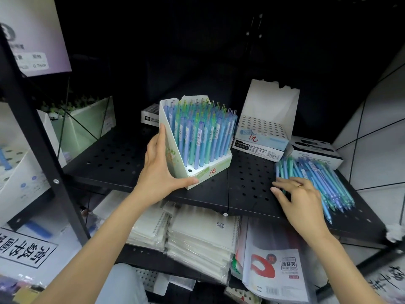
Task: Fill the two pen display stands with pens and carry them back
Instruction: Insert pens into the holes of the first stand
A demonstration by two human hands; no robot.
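One black perforated shelf (114,159) carries two pen display stands. One stand, the full stand (175,150), is packed with blue and green pens upright in its holes, one front hole bare. One empty stand (263,126) sits behind and to its right, holes unfilled. One loose heap of pens (315,178) lies at the shelf's right end. Two hands show: the left hand (161,170) grips the full stand's left side, thumb curled under its front corner; the right hand (300,198) rests with spread, straight fingers on the heap's near edge.
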